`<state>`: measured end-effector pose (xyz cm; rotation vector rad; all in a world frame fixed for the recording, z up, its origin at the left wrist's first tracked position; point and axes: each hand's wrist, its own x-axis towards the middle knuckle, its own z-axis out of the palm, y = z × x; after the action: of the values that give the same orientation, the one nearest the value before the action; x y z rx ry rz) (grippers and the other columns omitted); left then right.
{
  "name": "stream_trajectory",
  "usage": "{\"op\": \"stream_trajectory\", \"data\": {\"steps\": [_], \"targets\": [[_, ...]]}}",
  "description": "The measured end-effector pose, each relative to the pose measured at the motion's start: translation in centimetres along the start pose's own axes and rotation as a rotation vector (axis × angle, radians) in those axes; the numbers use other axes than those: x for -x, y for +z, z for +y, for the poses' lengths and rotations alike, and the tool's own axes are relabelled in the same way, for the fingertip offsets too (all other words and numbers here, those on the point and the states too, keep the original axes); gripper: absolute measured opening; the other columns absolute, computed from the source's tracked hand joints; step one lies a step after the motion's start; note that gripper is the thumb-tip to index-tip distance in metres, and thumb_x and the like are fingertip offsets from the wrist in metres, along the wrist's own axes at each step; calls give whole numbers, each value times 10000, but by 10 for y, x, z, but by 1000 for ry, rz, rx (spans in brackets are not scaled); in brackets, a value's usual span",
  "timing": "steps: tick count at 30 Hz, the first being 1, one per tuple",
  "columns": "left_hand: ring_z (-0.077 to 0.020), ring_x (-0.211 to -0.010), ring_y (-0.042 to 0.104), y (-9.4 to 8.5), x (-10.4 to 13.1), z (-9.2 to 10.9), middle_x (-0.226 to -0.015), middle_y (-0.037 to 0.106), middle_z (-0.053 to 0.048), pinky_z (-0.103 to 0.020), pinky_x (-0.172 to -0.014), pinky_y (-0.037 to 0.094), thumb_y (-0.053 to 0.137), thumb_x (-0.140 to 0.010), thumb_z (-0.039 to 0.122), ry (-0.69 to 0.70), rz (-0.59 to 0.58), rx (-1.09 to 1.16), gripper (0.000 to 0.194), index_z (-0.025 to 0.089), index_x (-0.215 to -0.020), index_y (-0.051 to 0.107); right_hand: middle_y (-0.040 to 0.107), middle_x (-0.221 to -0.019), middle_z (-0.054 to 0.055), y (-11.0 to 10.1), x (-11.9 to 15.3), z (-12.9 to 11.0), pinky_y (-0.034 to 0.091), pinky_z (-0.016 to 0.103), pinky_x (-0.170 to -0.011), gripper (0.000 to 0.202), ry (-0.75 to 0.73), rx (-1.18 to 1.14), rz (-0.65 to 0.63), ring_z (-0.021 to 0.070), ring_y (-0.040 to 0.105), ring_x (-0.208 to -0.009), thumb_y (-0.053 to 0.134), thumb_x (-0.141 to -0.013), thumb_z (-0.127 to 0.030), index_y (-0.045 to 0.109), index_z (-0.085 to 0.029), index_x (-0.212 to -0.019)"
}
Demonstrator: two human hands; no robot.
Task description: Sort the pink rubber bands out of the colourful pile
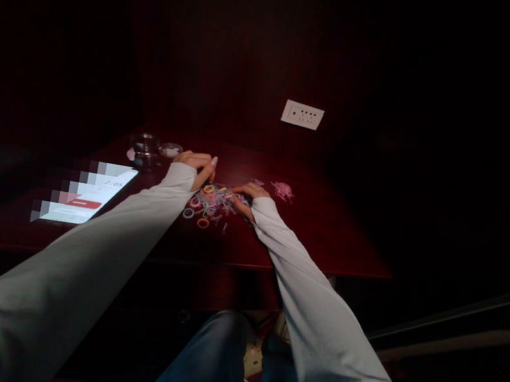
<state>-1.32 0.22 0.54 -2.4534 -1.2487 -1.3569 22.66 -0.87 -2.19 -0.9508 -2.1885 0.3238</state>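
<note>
Many coloured bands [208, 201] are heaped on the desk [325, 242], seemingly for reach. The left hand [197, 162] is curled beside the heap, the right hand [251, 193] is laid at its edge; whether anything is grasped cannot be told. Pink pieces [283, 190] are piled apart, presumably to avoid mixing.

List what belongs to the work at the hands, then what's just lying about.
Seemingly in use:
colourful mixed pile, with the right hand at it and left hand beside it
small pink heap, probably related

Seemingly lying about:
lit phone
clear jar, possibly related
wall socket, fixed
</note>
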Motion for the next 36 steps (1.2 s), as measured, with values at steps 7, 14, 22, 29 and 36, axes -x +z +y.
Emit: {"op": "stream_trajectory", "data": {"steps": [7,14,22,29,36], "targets": [[-147,-617,585,1,-1,1,-644,676,-9,-334,-708,432,327,-1043,547,-39,-20,-1,662,230,-553,638,758,-887,34,-4,2,-1,532,311,-776,241,227,-248,176,179,667,-805,698,-850,-390,784,-222,-1002],[-148,-633,599,2,-1,-1,-638,666,-3,-329,-710,430,379,-1026,497,-8,-43,-30,604,232,-545,631,767,-908,56,-3,-1,4,557,328,-772,260,291,-390,213,174,676,-781,707,-833,-395,785,-201,-988],[-151,-654,604,3,-1,-5,-671,681,-7,-339,-724,410,379,-1032,521,0,-75,-26,606,229,-577,654,782,-1072,72,-1,0,1,554,372,-885,303,193,-291,116,215,706,-954,702,-854,-362,790,-230,-1112],[-149,-652,588,3,-1,5,-665,676,-4,-327,-721,410,392,-1014,477,-26,-56,-40,565,234,-568,640,743,-1162,53,-15,3,0,499,404,-982,346,168,-239,126,229,656,-1043,598,-869,-271,751,-262,-1179],[-144,-642,578,3,-1,5,-664,673,-4,-322,-693,386,414,-1005,478,-18,-60,-38,542,228,-573,628,642,-919,29,0,-1,10,456,403,-969,190,236,-62,250,211,573,-916,729,-758,-332,695,-218,-907]]}}
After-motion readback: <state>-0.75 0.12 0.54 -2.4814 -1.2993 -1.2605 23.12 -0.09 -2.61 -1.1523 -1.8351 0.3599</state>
